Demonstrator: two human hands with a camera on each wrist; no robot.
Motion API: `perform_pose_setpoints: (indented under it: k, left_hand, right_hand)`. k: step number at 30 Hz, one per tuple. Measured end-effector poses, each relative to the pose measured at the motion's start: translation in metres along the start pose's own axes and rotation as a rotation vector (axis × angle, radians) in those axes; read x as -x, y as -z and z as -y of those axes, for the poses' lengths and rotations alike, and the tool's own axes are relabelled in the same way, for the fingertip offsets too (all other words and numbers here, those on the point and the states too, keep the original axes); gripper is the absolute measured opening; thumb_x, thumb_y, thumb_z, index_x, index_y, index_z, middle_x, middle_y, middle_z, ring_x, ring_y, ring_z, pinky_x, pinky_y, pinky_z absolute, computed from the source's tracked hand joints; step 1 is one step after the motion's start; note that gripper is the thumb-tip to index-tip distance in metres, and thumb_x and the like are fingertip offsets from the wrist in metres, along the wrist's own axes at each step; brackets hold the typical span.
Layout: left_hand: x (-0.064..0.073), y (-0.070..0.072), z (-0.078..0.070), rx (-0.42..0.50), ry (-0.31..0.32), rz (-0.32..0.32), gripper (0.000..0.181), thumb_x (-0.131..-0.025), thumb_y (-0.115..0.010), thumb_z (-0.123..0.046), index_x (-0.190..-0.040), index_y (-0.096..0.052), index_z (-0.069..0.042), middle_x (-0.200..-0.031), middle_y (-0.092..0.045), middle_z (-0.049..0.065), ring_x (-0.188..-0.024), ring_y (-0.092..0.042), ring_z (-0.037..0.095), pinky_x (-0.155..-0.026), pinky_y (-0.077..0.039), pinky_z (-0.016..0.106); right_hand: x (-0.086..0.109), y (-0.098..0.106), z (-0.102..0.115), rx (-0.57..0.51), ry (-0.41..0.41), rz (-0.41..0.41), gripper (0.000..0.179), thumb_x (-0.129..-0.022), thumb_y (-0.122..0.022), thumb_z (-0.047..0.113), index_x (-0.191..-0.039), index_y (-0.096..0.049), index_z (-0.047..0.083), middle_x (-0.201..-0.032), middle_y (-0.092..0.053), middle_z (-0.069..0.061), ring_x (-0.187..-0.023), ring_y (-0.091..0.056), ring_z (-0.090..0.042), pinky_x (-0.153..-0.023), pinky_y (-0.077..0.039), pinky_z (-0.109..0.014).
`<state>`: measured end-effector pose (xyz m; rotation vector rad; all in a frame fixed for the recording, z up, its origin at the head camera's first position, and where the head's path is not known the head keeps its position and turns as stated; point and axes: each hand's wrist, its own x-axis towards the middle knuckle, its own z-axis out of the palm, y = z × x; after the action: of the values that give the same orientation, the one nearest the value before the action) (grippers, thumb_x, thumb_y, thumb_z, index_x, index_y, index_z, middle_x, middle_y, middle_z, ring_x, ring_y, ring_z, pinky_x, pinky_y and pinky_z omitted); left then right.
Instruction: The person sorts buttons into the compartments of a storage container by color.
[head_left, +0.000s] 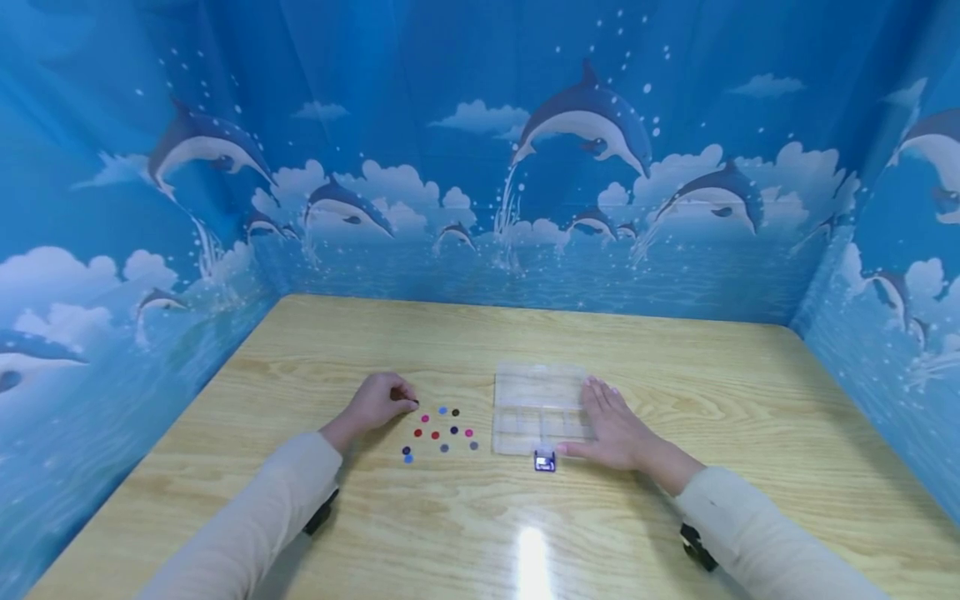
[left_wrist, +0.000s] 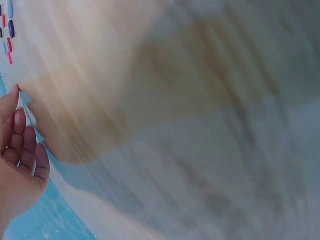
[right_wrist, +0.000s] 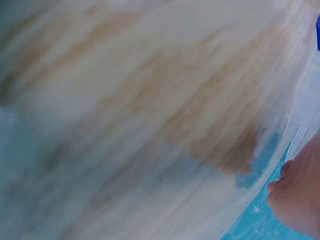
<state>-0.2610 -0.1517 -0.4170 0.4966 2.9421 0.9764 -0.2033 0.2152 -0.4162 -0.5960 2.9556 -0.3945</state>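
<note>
My left hand (head_left: 378, 402) is at the left of a loose group of small coloured discs (head_left: 435, 435). Its thumb and forefinger pinch a small dark disc (head_left: 416, 402), mostly hidden by the fingertips. A clear plastic compartment box (head_left: 517, 421) with its lid raised lies right of the discs. My right hand (head_left: 617, 429) rests along the box's right edge, fingers straight and thumb by the front edge. At the box's front sits a small blue-purple piece (head_left: 545, 461), near that thumb. Only part of the right hand (right_wrist: 300, 192) shows in the right wrist view.
The light wood-grain table (head_left: 435, 517) spreads around the box and discs. A blue curtain (head_left: 450, 167) printed with dolphins and clouds hangs behind and along both sides. Dark straps (head_left: 697, 547) sit at both wrists.
</note>
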Motion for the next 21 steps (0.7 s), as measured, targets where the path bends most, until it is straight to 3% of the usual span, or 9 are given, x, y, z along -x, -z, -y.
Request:
perform_pose_setpoints:
  k: [21]
  left_hand:
    - [0.0013, 0.0017, 0.0028, 0.055, 0.018, 0.013, 0.01, -0.085, -0.064, -0.009, -0.087, -0.068, -0.001, -0.08, -0.065, 0.009, -0.071, -0.053, 0.013, -0.064, -0.045, 0.022]
  right_hand:
    - [0.0009, 0.0023, -0.0004, 0.002, 0.016, 0.006, 0.103, -0.084, -0.051, 0.062, -0.14, -0.012, -0.016, -0.149, -0.007, -0.033, -0.139, -0.009, -0.045, -0.114, -0.01, -0.054]
